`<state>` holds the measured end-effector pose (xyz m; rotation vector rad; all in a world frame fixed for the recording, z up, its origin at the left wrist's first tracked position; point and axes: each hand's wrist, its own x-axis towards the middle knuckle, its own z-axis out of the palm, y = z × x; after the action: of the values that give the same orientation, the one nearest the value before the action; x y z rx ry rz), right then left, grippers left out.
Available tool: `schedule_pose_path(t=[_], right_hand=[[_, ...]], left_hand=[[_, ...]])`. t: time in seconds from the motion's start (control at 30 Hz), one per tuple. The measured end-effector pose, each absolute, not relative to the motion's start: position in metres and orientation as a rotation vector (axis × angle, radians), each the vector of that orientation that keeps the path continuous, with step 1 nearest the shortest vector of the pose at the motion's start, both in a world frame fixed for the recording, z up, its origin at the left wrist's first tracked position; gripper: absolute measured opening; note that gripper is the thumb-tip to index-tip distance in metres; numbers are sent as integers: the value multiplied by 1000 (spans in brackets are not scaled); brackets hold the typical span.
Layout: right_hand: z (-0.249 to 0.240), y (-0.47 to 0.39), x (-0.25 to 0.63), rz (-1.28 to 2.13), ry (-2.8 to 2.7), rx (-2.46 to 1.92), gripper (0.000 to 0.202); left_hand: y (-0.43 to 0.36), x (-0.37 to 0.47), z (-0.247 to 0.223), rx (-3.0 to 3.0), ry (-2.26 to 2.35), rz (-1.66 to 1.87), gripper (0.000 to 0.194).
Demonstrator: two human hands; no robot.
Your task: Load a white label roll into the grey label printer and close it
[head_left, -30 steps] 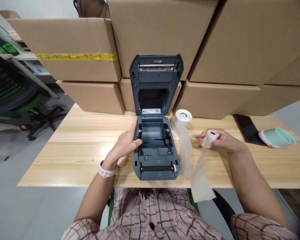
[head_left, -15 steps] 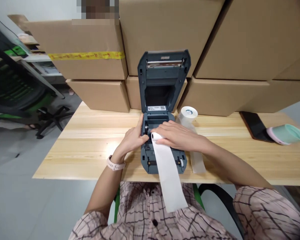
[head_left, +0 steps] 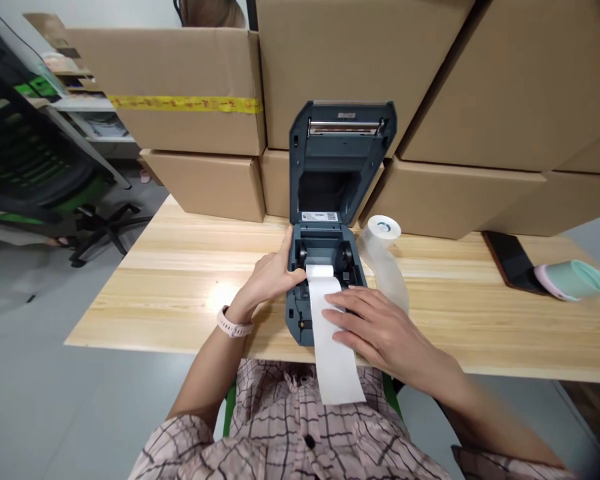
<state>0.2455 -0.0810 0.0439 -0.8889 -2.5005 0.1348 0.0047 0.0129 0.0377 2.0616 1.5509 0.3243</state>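
Note:
A dark grey label printer (head_left: 325, 230) stands on the table with its lid (head_left: 343, 143) raised. In its bay sits a small white label roll (head_left: 320, 271), and its loose strip (head_left: 333, 347) runs out over the printer's front and hangs past the table edge. My left hand (head_left: 270, 280) grips the printer's left side, thumb over the rim beside the roll and index finger along the outer wall. My right hand (head_left: 375, 330) lies over the strip and the printer's front right part, fingers stretched and slightly spread, fingertips touching the paper.
Another label roll (head_left: 384, 228) with a trailing strip stands right of the printer. Further right lie a phone (head_left: 513, 261) and a mint-green cup (head_left: 575, 279) on its side. Cardboard boxes (head_left: 205, 180) line the table's back. An office chair (head_left: 35, 147) stands at left; part of a person's head shows behind the boxes.
My right hand has let go of the small roll and moved toward me onto its strip. The roll now sits in the printer's bay. My left hand keeps its place on the printer.

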Motion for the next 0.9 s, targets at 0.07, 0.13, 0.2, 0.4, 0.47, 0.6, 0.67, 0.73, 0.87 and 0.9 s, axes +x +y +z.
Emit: schedule_pose_path(t=[0.07, 0.13, 0.2, 0.4, 0.47, 0.6, 0.67, 0.73, 0.87, 0.9], right_hand=[[41, -87, 245, 112, -2479, -890, 27], [38, -89, 245, 106, -2459, -899, 28], [36, -90, 245, 120, -2441, -911, 28], [33, -93, 246, 103, -2427, -931, 29], [32, -94, 245, 62, -2420, -922, 28], [29, -98, 243, 25, -2419, -889, 28], [32, -100, 247, 86, -2424, -867, 28], [42, -95, 257, 226, -2405, -839, 28], [76, -47, 280, 320, -2011, -1010, 32], [86, -25, 284, 247, -1855, -1068, 35]], left_hand=[[14, 4, 36, 2061, 1539, 339, 97], [14, 3, 34, 2066, 1523, 356, 98], [15, 2, 32, 2074, 1509, 376, 98], [16, 2, 31, 2079, 1514, 395, 97], [15, 3, 32, 2066, 1523, 373, 99], [15, 4, 34, 2044, 1529, 348, 102], [15, 4, 34, 2031, 1532, 354, 103], [15, 3, 35, 2012, 1519, 374, 105], [15, -2, 33, 1989, 1461, 435, 102], [16, -3, 32, 1980, 1456, 458, 100]])
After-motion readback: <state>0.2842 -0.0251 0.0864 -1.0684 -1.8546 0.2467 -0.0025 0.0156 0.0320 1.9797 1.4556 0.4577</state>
